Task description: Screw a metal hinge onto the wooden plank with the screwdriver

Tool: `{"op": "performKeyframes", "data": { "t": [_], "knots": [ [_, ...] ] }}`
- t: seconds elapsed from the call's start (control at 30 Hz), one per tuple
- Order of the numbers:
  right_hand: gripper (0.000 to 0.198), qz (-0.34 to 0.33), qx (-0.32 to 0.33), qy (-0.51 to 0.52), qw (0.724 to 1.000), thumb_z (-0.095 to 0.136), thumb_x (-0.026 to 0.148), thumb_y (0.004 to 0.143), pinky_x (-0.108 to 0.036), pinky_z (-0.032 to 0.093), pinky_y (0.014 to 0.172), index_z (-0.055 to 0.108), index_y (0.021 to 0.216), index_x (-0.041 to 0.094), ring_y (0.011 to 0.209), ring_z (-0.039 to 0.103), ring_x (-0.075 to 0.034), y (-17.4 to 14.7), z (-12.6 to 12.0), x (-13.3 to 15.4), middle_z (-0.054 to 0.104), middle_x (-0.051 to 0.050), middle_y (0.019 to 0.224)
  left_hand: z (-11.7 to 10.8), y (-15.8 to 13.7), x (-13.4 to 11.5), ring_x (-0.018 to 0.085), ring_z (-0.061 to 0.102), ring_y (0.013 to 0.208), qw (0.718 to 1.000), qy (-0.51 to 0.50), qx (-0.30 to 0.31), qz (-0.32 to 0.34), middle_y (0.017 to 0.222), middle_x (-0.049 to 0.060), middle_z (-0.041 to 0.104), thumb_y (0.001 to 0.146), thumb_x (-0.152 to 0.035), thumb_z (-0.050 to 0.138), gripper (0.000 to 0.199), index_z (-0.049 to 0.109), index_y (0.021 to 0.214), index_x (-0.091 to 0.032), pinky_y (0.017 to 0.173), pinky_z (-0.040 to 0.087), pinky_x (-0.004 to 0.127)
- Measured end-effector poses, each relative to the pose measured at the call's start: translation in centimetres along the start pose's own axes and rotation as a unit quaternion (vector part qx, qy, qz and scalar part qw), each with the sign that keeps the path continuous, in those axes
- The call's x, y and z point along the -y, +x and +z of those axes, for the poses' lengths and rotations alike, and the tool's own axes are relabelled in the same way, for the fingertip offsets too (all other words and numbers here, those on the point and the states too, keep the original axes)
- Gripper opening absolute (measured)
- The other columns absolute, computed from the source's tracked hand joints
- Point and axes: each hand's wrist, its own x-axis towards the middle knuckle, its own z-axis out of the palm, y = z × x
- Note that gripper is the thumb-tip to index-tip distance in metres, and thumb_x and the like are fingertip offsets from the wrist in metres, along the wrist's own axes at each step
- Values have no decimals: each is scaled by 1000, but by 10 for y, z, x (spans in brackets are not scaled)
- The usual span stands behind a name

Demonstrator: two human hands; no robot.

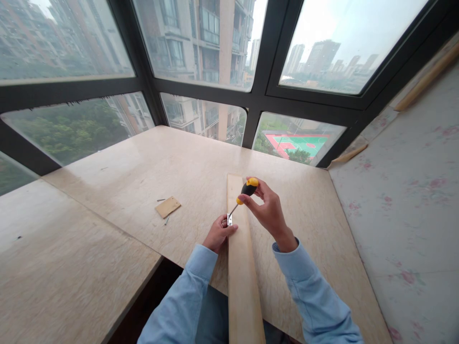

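A tan plate (pixel 168 207) and screws (pixel 166 220) lie on the marbled surface (pixel 201 157); the left hand (pixel 217 233) pinches a metal fitting (pixel 230 220) against a wooden board (pixel 245 282) — the right hand (pixel 268 206) grips a screwdriver (pixel 248 188) (yellow-and-black).

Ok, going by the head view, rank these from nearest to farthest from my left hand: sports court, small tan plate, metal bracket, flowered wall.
1. Metal bracket: right at the left hand, by its fingers.
2. Small tan plate: to the hand's left.
3. Flowered wall: on the right side.
4. Sports court: outdoors, ahead and right.
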Motion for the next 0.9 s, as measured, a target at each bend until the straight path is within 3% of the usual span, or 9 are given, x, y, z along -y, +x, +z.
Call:
{"op": "performKeyframes", "data": {
  "t": [0.13, 0.23, 0.37, 0.47, 0.57, 0.63, 0.8, 0.9],
  "knots": [
    [33, -31, -70, -60, 995, 76, 46, 77, -40, 62, 76, 67, 96, 20, 85, 67, -22, 1, 1, -3, 67, -8, 93, 0, 0, 0, 18, 67, 74, 1000, 3, -1, -1, 87, 7, 72, 49, -29, 92, 63, 59, 101, -14, 77, 53, 34],
    [35, 4, -68, 3, 998, 74, 37, 79, -40, 61, 83, 65, 109, 20, 90, 70, -22, 0, 0, -7, 69, -8, 100, -1, 1, 0, 18, 67, 75, 1000, 3, -1, 1, 87, 7, 72, 48, -29, 93, 65, 59, 101, -13, 76, 53, 33],
    [43, 34, 10, 94, 995, 62, 29, 85, -43, 56, 97, 54, 126, 21, 110, 67, -23, -1, -3, -5, 65, -11, 125, -1, 1, 0, 18, 66, 75, 1000, 1, -2, 0, 88, 7, 72, 48, -29, 93, 65, 59, 101, -14, 76, 52, 32],
    [45, 21, -8, 39, 999, 68, 36, 83, -42, 59, 91, 56, 124, 23, 108, 66, -24, -2, -4, 0, 64, -11, 124, 0, 0, 0, 18, 66, 75, 1000, 3, -1, 0, 88, 7, 72, 49, -29, 92, 63, 59, 101, -14, 77, 52, 32],
    [43, -11, -68, -55, 996, 74, 42, 79, -41, 61, 83, 63, 115, 22, 97, 66, -23, -1, -4, 1, 68, -8, 106, 0, 0, 0, 18, 66, 75, 1000, 2, -1, -2, 88, 6, 71, 50, -28, 92, 63, 59, 101, -14, 77, 52, 33],
    [41, -16, -77, -52, 996, 75, 40, 78, -41, 61, 83, 66, 114, 23, 93, 67, -22, -1, -5, -1, 68, -7, 100, -1, 1, 0, 18, 66, 75, 1000, 0, -3, -3, 88, 6, 71, 50, -28, 92, 62, 59, 101, -14, 77, 52, 33],
    [49, 29, 21, 93, 995, 64, 26, 84, -45, 53, 101, 54, 132, 23, 117, 63, -24, -1, -10, -2, 64, -10, 127, -2, 1, 1, 18, 66, 76, 1000, 1, -4, -2, 89, 6, 71, 50, -28, 92, 60, 61, 99, -15, 78, 52, 34],
    [47, 15, 55, 58, 997, 63, 26, 84, -46, 48, 106, 53, 130, 23, 127, 56, -25, -1, -12, 2, 58, -10, 135, -1, 1, 0, 18, 67, 76, 1000, -2, 1, -4, 91, 7, 71, 49, -28, 92, 61, 60, 99, -15, 78, 53, 34]
  ]
}}
